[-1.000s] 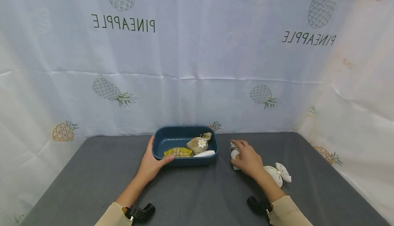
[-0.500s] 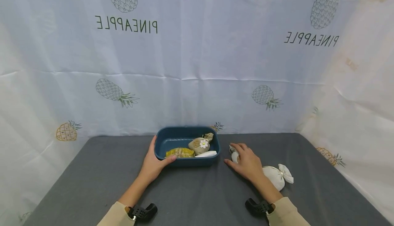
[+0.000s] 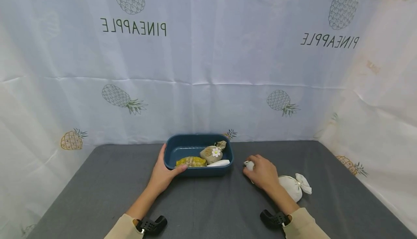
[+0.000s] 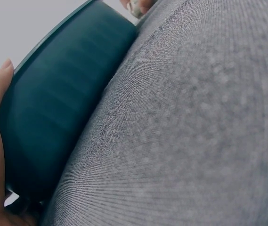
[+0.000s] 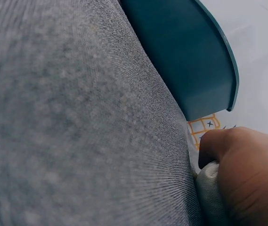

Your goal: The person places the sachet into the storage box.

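Note:
My left hand holds the left end of a dark teal plastic bin, its thumb on the front rim. In the bin lie a yellow patterned pouch, a beige tied sachet with a white flower and a white item. To the right of the bin, my right hand grips a small pale cloth sachet on the table, mostly covered by the fingers. In the right wrist view, the curled fingers wrap this sachet. Behind the right wrist lies a white tied sachet, partly covered by the forearm.
Dark grey cloth covers the table. White curtains with pineapple prints hang behind it and at both sides. The bin stands near the table's back edge. Black camera mounts sit on both wrists.
My right hand's fingers opened over the pale sachet, then curled round it, covering more of it. The left hand stays on the bin. The view has shifted slightly.

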Demonstrator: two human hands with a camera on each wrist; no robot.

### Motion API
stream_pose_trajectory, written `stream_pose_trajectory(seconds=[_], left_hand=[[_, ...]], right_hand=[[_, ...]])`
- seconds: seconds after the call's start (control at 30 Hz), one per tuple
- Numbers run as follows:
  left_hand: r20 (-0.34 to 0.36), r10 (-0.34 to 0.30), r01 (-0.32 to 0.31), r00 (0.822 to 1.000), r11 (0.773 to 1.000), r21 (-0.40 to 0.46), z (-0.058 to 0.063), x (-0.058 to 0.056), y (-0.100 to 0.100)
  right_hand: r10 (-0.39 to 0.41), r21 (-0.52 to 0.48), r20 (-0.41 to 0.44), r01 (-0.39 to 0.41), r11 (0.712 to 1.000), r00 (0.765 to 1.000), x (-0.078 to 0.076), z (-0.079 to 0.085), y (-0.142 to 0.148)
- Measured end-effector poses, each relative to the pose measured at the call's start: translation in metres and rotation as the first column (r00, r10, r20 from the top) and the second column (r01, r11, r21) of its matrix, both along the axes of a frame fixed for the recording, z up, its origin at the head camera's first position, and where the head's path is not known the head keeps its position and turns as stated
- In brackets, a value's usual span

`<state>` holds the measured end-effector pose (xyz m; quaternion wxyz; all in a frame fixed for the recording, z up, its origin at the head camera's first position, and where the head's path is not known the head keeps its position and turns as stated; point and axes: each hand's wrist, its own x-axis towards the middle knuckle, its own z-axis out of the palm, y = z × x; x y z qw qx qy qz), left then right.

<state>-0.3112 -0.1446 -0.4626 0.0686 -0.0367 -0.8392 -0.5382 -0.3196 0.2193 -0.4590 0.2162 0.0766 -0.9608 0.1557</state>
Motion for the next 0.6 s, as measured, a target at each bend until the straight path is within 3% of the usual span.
stream_pose_trajectory(seconds=[0.33, 0.6], left_hand=[[-0.008, 0.004, -0.004, 1.000, 1.000, 0.000, 0.000, 0.000, 0.000], [-0.020, -0.002, 0.003, 1.000, 1.000, 0.012, -0.001, 0.001, 0.001]], right_hand=[[-0.016, -0.037, -0.024, 0.015, 0.999, 1.000, 0.002, 0.002, -0.001], [-0.005, -0.103, -0.092, -0.004, 0.995, 0.996, 0.008, 0.016, -0.012]])
